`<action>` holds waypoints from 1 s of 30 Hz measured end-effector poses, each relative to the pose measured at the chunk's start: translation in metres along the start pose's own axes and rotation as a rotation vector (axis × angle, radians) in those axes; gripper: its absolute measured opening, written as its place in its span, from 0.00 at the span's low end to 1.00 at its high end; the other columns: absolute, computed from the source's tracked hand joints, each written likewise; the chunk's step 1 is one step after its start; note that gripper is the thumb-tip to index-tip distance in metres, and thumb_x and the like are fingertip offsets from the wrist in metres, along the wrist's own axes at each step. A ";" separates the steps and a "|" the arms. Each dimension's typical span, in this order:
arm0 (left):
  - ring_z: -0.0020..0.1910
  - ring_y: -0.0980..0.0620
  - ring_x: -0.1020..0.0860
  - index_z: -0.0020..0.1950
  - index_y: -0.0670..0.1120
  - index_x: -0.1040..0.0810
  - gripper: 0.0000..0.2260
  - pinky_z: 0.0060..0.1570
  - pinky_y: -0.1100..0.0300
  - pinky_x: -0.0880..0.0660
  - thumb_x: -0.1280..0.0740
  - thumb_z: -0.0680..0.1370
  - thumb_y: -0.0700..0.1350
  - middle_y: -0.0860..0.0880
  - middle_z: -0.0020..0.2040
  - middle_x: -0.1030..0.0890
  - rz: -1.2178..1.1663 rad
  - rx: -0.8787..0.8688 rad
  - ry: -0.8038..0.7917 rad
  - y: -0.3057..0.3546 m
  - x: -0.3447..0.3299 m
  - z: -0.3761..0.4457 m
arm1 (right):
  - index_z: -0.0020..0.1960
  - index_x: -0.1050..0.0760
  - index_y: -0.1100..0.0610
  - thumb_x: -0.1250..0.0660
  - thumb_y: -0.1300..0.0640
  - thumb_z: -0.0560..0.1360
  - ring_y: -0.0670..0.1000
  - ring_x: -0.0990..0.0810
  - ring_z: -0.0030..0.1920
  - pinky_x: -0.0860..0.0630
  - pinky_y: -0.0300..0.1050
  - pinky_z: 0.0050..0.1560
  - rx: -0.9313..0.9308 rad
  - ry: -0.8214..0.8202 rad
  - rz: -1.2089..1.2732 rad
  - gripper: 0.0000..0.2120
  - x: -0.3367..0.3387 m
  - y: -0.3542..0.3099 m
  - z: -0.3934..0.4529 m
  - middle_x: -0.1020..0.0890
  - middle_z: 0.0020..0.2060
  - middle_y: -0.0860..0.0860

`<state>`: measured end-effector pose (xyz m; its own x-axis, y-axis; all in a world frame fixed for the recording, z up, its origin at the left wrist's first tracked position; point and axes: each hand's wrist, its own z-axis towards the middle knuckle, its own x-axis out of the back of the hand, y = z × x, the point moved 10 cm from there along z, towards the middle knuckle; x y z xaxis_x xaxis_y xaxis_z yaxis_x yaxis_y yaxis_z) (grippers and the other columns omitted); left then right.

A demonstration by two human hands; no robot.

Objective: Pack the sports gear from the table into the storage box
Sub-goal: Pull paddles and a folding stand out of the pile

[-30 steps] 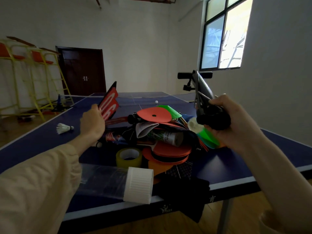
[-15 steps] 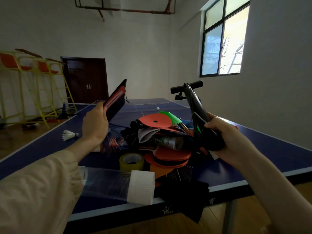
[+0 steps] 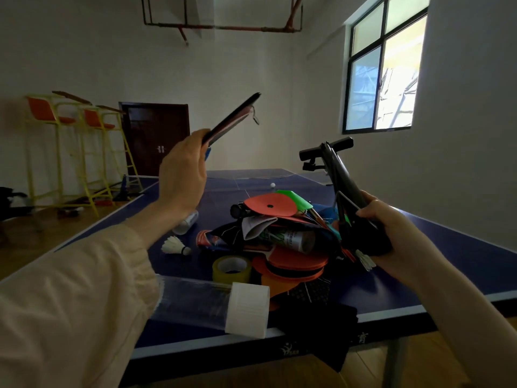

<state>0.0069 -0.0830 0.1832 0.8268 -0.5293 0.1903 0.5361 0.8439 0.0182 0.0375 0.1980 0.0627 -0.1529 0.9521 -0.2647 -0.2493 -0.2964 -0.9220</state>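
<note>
Head view: flat black case is gripped by left hand, raised at 11 o'clock; black pump is gripped by right hand, its base hidden; gear pile is indistinct.

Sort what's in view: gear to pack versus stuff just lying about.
To pack: paddle case in left hand; pump in right hand; orange discs; shuttlecock; clear tube.

Lying about: tape roll; umpire chairs; door.
</note>
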 end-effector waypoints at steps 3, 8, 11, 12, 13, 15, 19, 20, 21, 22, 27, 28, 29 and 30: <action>0.43 0.45 0.21 0.64 0.40 0.26 0.15 0.40 0.58 0.27 0.46 0.83 0.44 0.42 0.48 0.19 -0.059 -0.049 0.006 0.026 0.008 0.006 | 0.65 0.28 0.63 0.46 0.65 0.76 0.50 0.20 0.36 0.23 0.41 0.33 0.026 0.020 0.053 0.19 0.002 -0.009 -0.012 0.21 0.38 0.55; 0.33 0.53 0.26 0.62 0.39 0.26 0.12 0.34 0.64 0.33 0.44 0.83 0.42 0.46 0.41 0.20 -0.160 -0.115 0.024 0.085 0.023 0.012 | 0.61 0.25 0.61 0.46 0.65 0.76 0.49 0.19 0.35 0.22 0.40 0.31 0.090 0.110 0.034 0.17 0.020 -0.024 -0.056 0.23 0.44 0.58; 0.30 0.53 0.27 0.61 0.39 0.26 0.12 0.32 0.64 0.32 0.44 0.83 0.43 0.52 0.39 0.24 -0.257 -0.128 0.011 0.126 0.029 0.009 | 0.60 0.24 0.53 0.42 0.64 0.75 0.51 0.19 0.42 0.22 0.41 0.34 0.110 0.210 -0.043 0.17 0.044 -0.022 -0.101 0.22 0.51 0.57; 0.30 0.53 0.26 0.61 0.40 0.26 0.12 0.32 0.64 0.31 0.44 0.83 0.43 0.52 0.39 0.25 -0.302 -0.131 0.002 0.141 0.029 0.006 | 0.63 0.25 0.51 0.40 0.63 0.73 0.52 0.19 0.45 0.22 0.43 0.35 0.110 0.255 -0.069 0.20 0.054 -0.020 -0.120 0.22 0.54 0.56; 0.29 0.55 0.26 0.60 0.40 0.26 0.11 0.32 0.67 0.31 0.44 0.83 0.43 0.53 0.38 0.25 -0.343 -0.140 -0.006 0.156 0.029 0.002 | 0.65 0.27 0.49 0.38 0.62 0.70 0.55 0.19 0.48 0.22 0.44 0.36 0.103 0.290 -0.075 0.24 0.064 -0.014 -0.136 0.22 0.56 0.55; 0.29 0.58 0.27 0.61 0.42 0.26 0.11 0.32 0.71 0.33 0.43 0.84 0.44 0.55 0.39 0.25 -0.419 -0.164 -0.023 0.191 0.028 -0.011 | 0.67 0.27 0.44 0.36 0.61 0.66 0.58 0.19 0.50 0.20 0.46 0.35 0.092 0.372 -0.063 0.30 0.084 -0.003 -0.175 0.22 0.58 0.55; 0.33 0.50 0.23 0.60 0.43 0.25 0.11 0.34 0.57 0.28 0.43 0.83 0.44 0.51 0.40 0.21 -0.573 -0.200 -0.095 0.259 0.017 -0.048 | 0.68 0.28 0.43 0.36 0.61 0.64 0.63 0.19 0.49 0.21 0.49 0.31 0.019 0.556 -0.078 0.33 0.128 0.019 -0.252 0.21 0.59 0.55; 0.34 0.49 0.23 0.60 0.43 0.25 0.11 0.34 0.56 0.28 0.43 0.83 0.44 0.51 0.40 0.21 -0.630 -0.203 -0.131 0.275 0.012 -0.058 | 0.68 0.29 0.44 0.36 0.61 0.65 0.64 0.18 0.47 0.22 0.49 0.30 -0.006 0.586 -0.081 0.32 0.137 0.023 -0.269 0.22 0.59 0.57; 0.34 0.49 0.23 0.61 0.44 0.26 0.11 0.34 0.56 0.28 0.43 0.83 0.44 0.51 0.40 0.22 -0.685 -0.207 -0.168 0.291 0.007 -0.068 | 0.68 0.29 0.46 0.37 0.62 0.67 0.63 0.18 0.43 0.22 0.49 0.29 -0.028 0.621 -0.074 0.30 0.147 0.027 -0.287 0.22 0.59 0.59; 0.34 0.49 0.22 0.61 0.43 0.26 0.11 0.34 0.56 0.28 0.43 0.82 0.45 0.52 0.39 0.22 -0.721 -0.219 -0.199 0.306 0.003 -0.079 | 0.67 0.29 0.47 0.39 0.63 0.69 0.62 0.19 0.40 0.23 0.48 0.28 -0.045 0.652 -0.067 0.27 0.155 0.031 -0.303 0.23 0.58 0.61; 0.37 0.57 0.24 0.60 0.42 0.25 0.10 0.38 0.68 0.29 0.39 0.80 0.43 0.48 0.44 0.19 -0.882 -0.255 -0.339 0.377 -0.019 -0.143 | 0.65 0.30 0.59 0.43 0.63 0.78 0.61 0.21 0.43 0.23 0.47 0.32 -0.255 0.828 -0.076 0.16 0.202 0.074 -0.369 0.24 0.54 0.63; 0.37 0.57 0.23 0.60 0.42 0.25 0.10 0.39 0.70 0.29 0.38 0.80 0.42 0.48 0.45 0.18 -0.920 -0.256 -0.373 0.389 -0.024 -0.159 | 0.66 0.31 0.61 0.43 0.62 0.78 0.62 0.22 0.45 0.25 0.49 0.36 -0.316 0.855 -0.100 0.16 0.212 0.086 -0.380 0.25 0.53 0.63; 0.36 0.56 0.22 0.60 0.42 0.25 0.10 0.39 0.70 0.28 0.37 0.80 0.42 0.48 0.44 0.18 -0.952 -0.263 -0.406 0.401 -0.028 -0.174 | 0.65 0.31 0.63 0.42 0.60 0.78 0.62 0.24 0.46 0.27 0.49 0.38 -0.373 0.878 -0.114 0.16 0.219 0.098 -0.390 0.25 0.52 0.63; 0.36 0.54 0.20 0.59 0.42 0.24 0.09 0.38 0.69 0.27 0.37 0.80 0.42 0.49 0.44 0.18 -0.983 -0.277 -0.437 0.414 -0.032 -0.192 | 0.62 0.30 0.63 0.41 0.59 0.78 0.61 0.24 0.45 0.28 0.49 0.39 -0.434 0.907 -0.120 0.14 0.226 0.111 -0.402 0.25 0.50 0.62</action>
<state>0.2348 0.2668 -0.0039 -0.0808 -0.8352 0.5440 0.9900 -0.0039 0.1411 0.3592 0.4106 -0.2133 0.6794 0.7252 -0.1116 0.1820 -0.3139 -0.9319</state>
